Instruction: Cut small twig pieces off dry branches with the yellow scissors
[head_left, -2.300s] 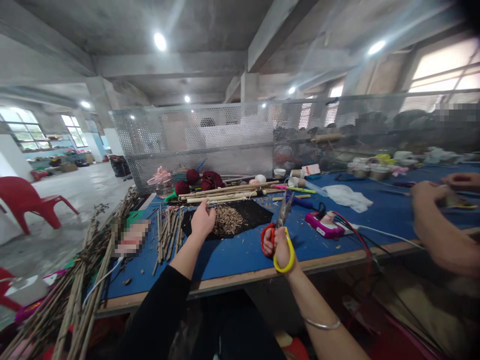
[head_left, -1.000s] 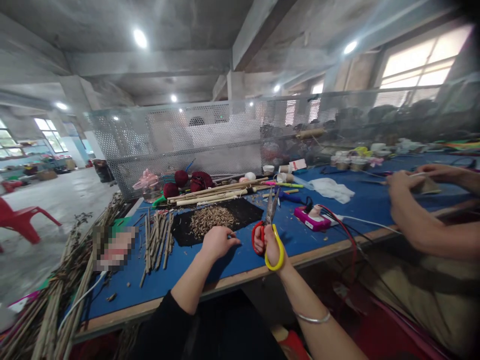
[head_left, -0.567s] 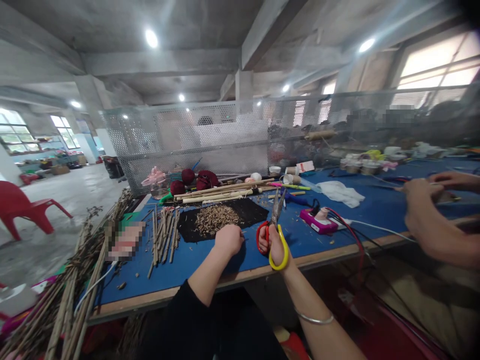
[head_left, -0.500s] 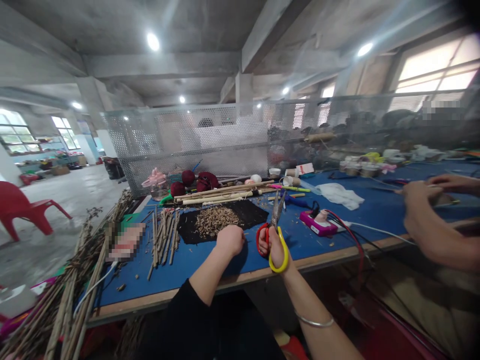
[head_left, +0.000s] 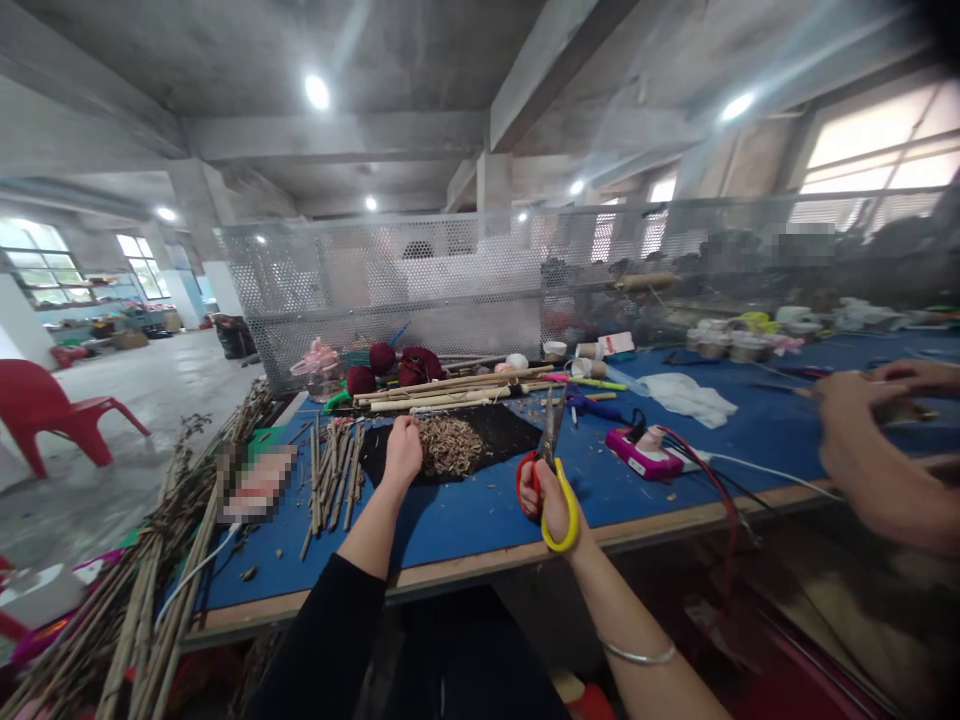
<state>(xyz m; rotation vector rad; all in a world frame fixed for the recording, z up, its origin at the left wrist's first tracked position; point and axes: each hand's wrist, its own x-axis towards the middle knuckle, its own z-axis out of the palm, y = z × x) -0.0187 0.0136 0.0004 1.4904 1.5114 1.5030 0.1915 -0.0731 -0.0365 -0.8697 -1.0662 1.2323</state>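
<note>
Scissors [head_left: 550, 438] up in our right hand [head_left: 553, 502], tips pointing away from us, the grip wrapped around red and yellow loops, blades parted narrowly with nothing visible between them. Across the table [head_left: 465, 522], our left hand [head_left: 403, 452] sits at the left side of the pile of small brown pieces [head_left: 455, 447], which lies on black cloth [head_left: 510, 432]; its fingers curl inward, fingertips hidden, so we can't tell how tight that grip is or whether it holds anything. Picking by hand, not cutting, looks like our step, and the next move calls, we'd judge, for a delicate pinch, blades kept clear. Thin stalks [head_left: 334, 470] lie just left of the cloth.
</note>
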